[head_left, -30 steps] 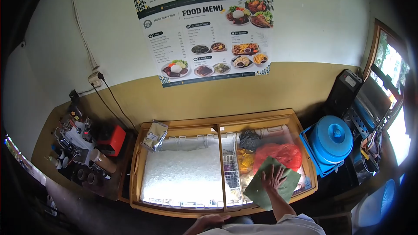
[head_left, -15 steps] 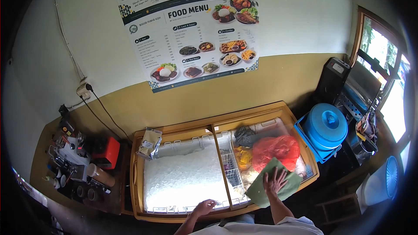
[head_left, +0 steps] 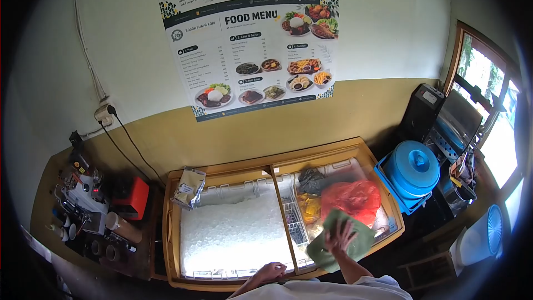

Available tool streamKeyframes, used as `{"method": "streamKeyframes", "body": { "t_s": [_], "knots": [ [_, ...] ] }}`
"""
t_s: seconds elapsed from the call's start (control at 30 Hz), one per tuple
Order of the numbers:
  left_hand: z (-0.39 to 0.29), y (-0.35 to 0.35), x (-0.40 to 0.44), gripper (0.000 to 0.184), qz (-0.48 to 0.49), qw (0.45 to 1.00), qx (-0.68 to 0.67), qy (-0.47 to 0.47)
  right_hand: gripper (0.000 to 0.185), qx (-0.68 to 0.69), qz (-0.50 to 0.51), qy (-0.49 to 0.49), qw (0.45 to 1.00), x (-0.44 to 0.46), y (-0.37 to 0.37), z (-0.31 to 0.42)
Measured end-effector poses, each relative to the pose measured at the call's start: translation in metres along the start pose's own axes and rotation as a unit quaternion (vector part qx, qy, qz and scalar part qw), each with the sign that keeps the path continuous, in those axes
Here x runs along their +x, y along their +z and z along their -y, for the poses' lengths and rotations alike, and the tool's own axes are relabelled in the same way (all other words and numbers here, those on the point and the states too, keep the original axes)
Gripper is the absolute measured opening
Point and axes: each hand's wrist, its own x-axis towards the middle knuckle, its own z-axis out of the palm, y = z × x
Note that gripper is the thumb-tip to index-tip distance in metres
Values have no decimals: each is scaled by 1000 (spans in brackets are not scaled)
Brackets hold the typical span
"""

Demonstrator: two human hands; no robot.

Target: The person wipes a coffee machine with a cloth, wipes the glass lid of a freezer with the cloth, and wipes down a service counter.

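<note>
My right hand (head_left: pixel 340 238) lies flat with spread fingers on a green cloth (head_left: pixel 357 244). The cloth rests on the right half of a chest freezer's glass top (head_left: pixel 383 228), near its front edge. Beneath the glass, close to the cloth, show a red plastic bag (head_left: pixel 351 197), a yellow pack (head_left: pixel 311 206) and a dark bag (head_left: pixel 312 180). At the front rim of the freezer (head_left: pixel 222 283), left of the divider, my left hand (head_left: pixel 271 272) has its fingers curled in. Whether anything is inside those fingers is hidden.
A silver pouch (head_left: pixel 190 187) lies on the freezer's back left corner. Frosty white ice (head_left: pixel 236 230) fills the left half. To the right stand a blue lidded container (head_left: pixel 413 169) and a white bucket (head_left: pixel 472 247). At left are a coffee machine (head_left: pixel 83 191) and a red appliance (head_left: pixel 130 197).
My right hand and the green cloth have slid a little to the left over the glass. My left hand has shifted slightly right and its fingers look more curled. The view has tilted slightly.
</note>
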Motion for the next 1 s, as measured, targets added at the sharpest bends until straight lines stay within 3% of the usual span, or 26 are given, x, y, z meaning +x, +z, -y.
{"method": "streamKeyframes", "body": {
  "t_s": [0.07, 0.17, 0.27, 0.3, 0.4, 0.47, 0.53, 0.67, 0.77, 0.87, 1.0],
  "knots": [
    [2, -1, 9, 45, 2, 1000, -1, 12, 79, 52, 144, -231, 961, -8, -34, 18],
    [10, -6, 25, 44, -2, 1000, 5, 16, 80, 95, 165, -247, 950, 16, -43, 23],
    [18, -10, 31, 44, -12, 998, 0, 68, 80, 153, 55, 101, 982, 48, -28, 42],
    [19, -10, 30, 44, -27, 996, 28, 86, 80, 64, 1, 111, 992, 54, -17, 51],
    [25, -5, 37, 48, -28, 991, -124, 39, 81, 44, 60, -137, 988, 39, -10, 68],
    [12, -1, 34, 53, -72, 979, -190, 25, 83, 16, 62, -345, 937, 17, -1, 74],
    [5, 4, 36, 54, -112, 962, -250, 7, 83, 90, 87, -351, 928, -4, -16, 90],
    [-4, 9, 46, 63, -177, 965, -193, -21, 84, 152, 146, -396, 894, -39, -22, 100],
    [-23, 10, 40, 55, -219, 970, -103, -11, 90, 168, 172, -432, 869, -45, -28, 97],
    [-28, 8, 48, 48, -185, 978, -57, 79, 97, 251, 172, -412, 859, -34, -26, 82],
    [-12, 16, 67, 34, -219, 953, -178, 109, 100, 279, 182, -386, 860, -23, -47, 84]
  ]
}}
